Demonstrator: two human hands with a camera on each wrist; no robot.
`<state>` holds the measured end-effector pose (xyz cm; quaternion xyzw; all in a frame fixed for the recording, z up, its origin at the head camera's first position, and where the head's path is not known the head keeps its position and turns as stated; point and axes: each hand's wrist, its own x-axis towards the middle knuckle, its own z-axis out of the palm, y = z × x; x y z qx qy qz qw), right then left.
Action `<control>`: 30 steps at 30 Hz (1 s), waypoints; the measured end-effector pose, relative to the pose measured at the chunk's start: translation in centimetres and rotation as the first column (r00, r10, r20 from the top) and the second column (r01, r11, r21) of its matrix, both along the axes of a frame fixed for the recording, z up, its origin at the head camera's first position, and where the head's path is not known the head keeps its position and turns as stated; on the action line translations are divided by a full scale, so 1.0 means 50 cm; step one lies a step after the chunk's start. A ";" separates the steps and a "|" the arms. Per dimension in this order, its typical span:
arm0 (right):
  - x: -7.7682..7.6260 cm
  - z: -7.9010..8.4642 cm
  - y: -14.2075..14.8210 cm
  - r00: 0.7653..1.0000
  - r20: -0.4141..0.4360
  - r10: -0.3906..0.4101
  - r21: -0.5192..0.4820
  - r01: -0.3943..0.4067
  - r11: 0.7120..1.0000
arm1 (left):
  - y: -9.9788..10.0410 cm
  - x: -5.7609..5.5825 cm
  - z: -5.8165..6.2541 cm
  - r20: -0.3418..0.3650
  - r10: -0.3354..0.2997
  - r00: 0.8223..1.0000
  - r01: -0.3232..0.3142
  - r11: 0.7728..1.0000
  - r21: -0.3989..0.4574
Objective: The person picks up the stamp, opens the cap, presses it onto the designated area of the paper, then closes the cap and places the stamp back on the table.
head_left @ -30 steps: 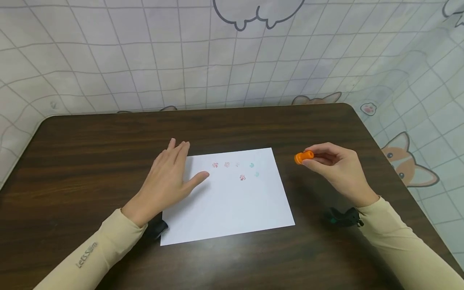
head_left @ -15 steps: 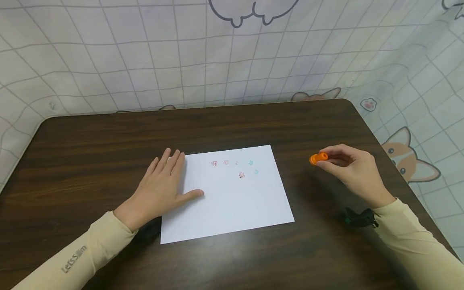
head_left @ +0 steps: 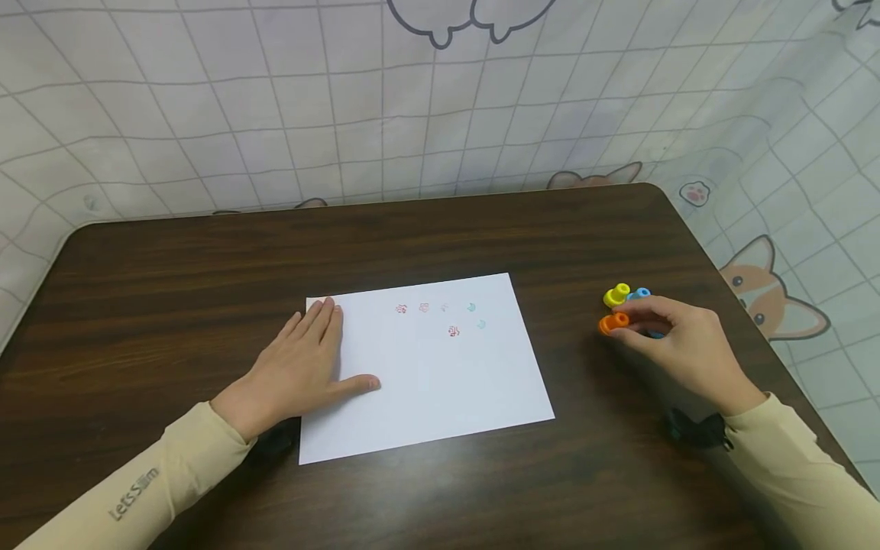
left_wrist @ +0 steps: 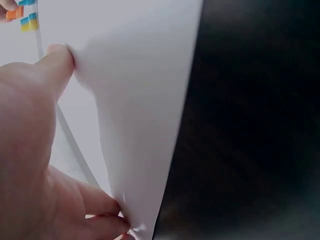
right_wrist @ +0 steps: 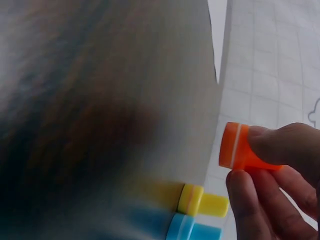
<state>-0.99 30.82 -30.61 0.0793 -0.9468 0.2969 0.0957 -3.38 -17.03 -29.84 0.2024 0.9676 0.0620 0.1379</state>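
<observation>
In the head view my left hand (head_left: 292,367) rests with straight fingers on the left edge of a white sheet of paper (head_left: 426,389). Small red and teal stamp prints (head_left: 454,331) mark its upper part. Right of the sheet, my right hand (head_left: 677,344) pinches an orange stamp (head_left: 608,324) between thumb and fingers; the right wrist view shows the orange stamp (right_wrist: 235,145) held sideways. Just past that hand stand a yellow stamp (head_left: 616,296) and a blue stamp (head_left: 639,293), partly covered by the fingers. Some more blue shows under the hand.
A dark wood-grain table (head_left: 206,260) carries everything. Behind it and to the right hangs a white grid-patterned cloth (head_left: 275,114) with cartoon animals. A dark band (head_left: 697,429) sits at my right wrist.
My left hand has come down onto the paper's left edge. My right hand has moved right and slightly down with the orange stamp, and the yellow and blue stamps now show.
</observation>
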 end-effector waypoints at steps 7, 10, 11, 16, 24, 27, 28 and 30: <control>0.014 -0.009 0.006 0.999 -0.041 0.009 0.112 -0.004 0.994 | -0.003 0.000 -0.005 0.012 0.010 1.000 -0.010 1.000 -0.002; 0.017 -0.012 0.005 0.998 -0.062 0.012 0.155 -0.002 0.988 | -0.004 0.000 -0.008 0.004 0.010 1.000 -0.010 1.000 0.000; 0.017 -0.013 0.005 0.998 -0.062 0.011 0.164 -0.001 0.986 | -0.004 -0.001 -0.009 0.001 0.010 1.000 -0.010 1.000 0.002; 0.020 -0.015 0.010 0.999 -0.044 -0.004 0.195 0.012 0.981 | -0.004 -0.002 -0.016 -0.008 0.005 1.000 -0.005 1.000 0.009; 0.022 -0.018 0.020 0.999 -0.032 -0.030 0.193 0.036 0.981 | -0.004 -0.002 -0.019 -0.019 0.001 1.000 -0.001 1.000 0.019; 0.022 -0.019 0.022 0.999 -0.030 -0.034 0.181 0.039 0.983 | -0.004 -0.001 -0.018 -0.022 0.001 1.000 0.000 1.000 0.019; 0.022 -0.019 0.023 0.999 -0.031 -0.036 0.177 0.041 0.983 | -0.004 -0.001 -0.018 -0.022 0.002 1.000 -0.002 1.000 0.018; 0.022 -0.020 0.024 0.999 -0.034 -0.038 0.171 0.043 0.984 | -0.004 -0.001 -0.018 -0.022 0.003 1.000 -0.003 1.000 0.014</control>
